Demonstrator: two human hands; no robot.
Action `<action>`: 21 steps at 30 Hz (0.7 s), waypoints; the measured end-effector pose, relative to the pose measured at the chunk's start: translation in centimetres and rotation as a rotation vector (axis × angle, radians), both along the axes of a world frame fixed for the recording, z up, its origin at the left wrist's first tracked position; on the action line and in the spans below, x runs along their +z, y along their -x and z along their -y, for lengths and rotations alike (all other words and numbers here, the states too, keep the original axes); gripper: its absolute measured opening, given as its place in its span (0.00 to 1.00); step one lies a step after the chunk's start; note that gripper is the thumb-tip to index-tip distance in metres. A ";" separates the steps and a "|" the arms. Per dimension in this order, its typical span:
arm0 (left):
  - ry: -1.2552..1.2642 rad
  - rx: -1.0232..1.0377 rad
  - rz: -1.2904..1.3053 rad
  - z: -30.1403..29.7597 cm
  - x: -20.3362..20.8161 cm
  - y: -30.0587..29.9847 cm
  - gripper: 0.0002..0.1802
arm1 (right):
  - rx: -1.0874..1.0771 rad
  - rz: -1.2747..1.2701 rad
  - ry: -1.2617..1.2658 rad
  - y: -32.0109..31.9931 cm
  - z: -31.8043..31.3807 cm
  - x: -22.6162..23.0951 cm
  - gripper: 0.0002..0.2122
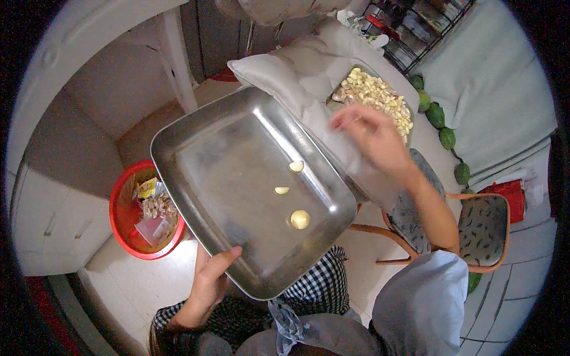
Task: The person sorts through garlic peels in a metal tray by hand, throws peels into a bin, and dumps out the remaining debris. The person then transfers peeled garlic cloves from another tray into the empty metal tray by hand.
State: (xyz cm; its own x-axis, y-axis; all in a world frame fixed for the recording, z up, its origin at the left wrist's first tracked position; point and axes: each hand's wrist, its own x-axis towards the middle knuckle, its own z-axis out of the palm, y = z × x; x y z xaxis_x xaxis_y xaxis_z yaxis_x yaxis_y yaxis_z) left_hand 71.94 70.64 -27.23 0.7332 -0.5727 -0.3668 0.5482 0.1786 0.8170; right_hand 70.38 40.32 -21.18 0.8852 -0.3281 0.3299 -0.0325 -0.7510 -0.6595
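Note:
A rectangular metal tray (219, 169) is tilted in front of me. My left hand (209, 274) grips its near left edge, the thumb lying over the rim. Inside the tray are a garlic clove (296, 167), a smaller clove (282, 190) and a rounder pale piece (300, 219), probably garlic too. My right hand (371, 132) is in the air beyond the tray's right side, next to a heap of peeled garlic cloves (380, 98) in another tray. Motion blurs its fingers, so whether they hold anything does not show.
A red-rimmed bin (117, 222) with papery scraps and wrappers stands on the floor at left. A grey cushion (279, 77) lies along the tray's far side. At right are a patterned chair (485, 228), a string of green round things (436, 115) and a dark wire rack (409, 56).

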 end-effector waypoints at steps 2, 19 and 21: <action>0.011 -0.010 0.000 0.4 0.3 0.0 0.31 | -0.248 -0.067 0.549 0.4 5.0 -1.1 0.11; 0.019 -0.022 -0.041 0.4 0.3 -0.1 0.30 | -0.083 -0.028 0.434 -0.6 11.8 -2.9 0.07; -0.003 -0.029 -0.053 0.4 0.5 -0.1 0.30 | -0.069 -0.037 0.467 -0.2 12.1 -3.0 0.07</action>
